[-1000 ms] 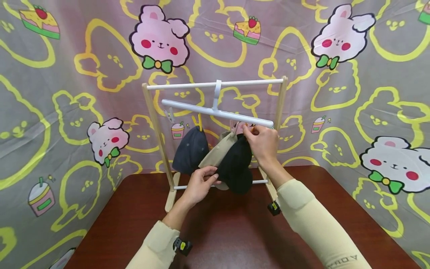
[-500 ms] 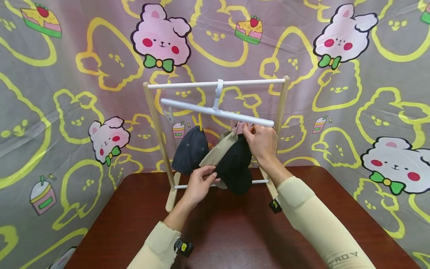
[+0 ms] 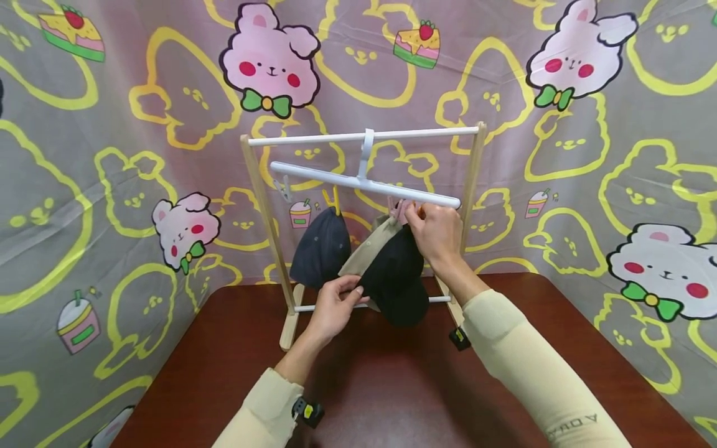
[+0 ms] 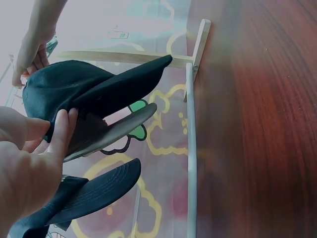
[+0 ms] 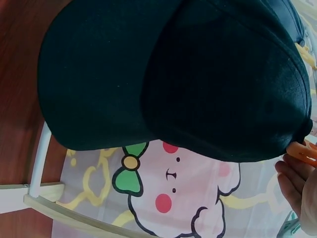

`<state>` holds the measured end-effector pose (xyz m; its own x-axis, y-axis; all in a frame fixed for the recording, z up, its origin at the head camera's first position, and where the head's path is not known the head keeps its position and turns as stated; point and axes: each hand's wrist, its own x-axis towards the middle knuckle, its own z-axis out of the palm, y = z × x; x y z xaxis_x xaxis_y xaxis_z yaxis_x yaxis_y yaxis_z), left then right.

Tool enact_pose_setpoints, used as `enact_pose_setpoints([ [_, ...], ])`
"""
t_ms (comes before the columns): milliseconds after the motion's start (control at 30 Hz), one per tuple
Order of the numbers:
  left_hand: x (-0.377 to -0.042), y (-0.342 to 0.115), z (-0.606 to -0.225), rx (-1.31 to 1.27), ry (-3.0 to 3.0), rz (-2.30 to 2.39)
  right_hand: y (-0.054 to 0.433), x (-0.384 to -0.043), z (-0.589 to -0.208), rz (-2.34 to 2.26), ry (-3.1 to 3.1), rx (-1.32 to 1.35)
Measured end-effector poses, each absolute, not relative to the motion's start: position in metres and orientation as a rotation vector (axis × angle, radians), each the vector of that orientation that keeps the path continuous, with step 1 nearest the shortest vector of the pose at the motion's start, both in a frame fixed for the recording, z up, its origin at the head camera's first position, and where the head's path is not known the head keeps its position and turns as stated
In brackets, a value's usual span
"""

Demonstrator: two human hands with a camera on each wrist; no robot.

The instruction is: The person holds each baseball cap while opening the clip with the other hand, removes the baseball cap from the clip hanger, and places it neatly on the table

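Note:
A black cap (image 3: pixel 400 274) hangs at the right under the tilted white hanger (image 3: pixel 364 183). My left hand (image 3: pixel 334 308) pinches its lower edge between thumb and fingers; the left wrist view shows that hand (image 4: pixel 29 163) at the cap's rim. At the cap's top, my right hand (image 3: pixel 439 233) pinches an orange clothespin (image 5: pixel 301 152), seen best in the right wrist view. Just behind, a beige cap (image 3: pixel 370 246) hangs by a pink clothespin (image 3: pixel 396 210). Further left, a navy cap (image 3: pixel 322 249) hangs from a yellow clothespin (image 3: pixel 336 202).
The hanger hooks over the white top bar (image 3: pixel 308 139) of a small wooden rack (image 3: pixel 269 230). A pale clip (image 3: pixel 285 188) dangles at the hanger's left end. The rack stands on a reddish-brown table (image 3: pixel 381 386) before a printed curtain (image 3: pixel 168 74).
The black cap's brim has shifted slightly to the right. Both hands keep nearly the same place and hold; the head view has moved a little.

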<state>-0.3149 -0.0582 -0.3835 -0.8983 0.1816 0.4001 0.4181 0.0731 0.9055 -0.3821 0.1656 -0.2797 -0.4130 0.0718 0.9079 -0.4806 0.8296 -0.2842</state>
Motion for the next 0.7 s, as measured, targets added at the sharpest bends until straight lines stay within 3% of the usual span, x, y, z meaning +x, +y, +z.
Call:
enact_pose_setpoints([
  [700,-0.304,-0.063,-0.384,-0.611,-2.155,-2.01,0.163,-0.378,-0.28,0.672,-1.889,0.345],
])
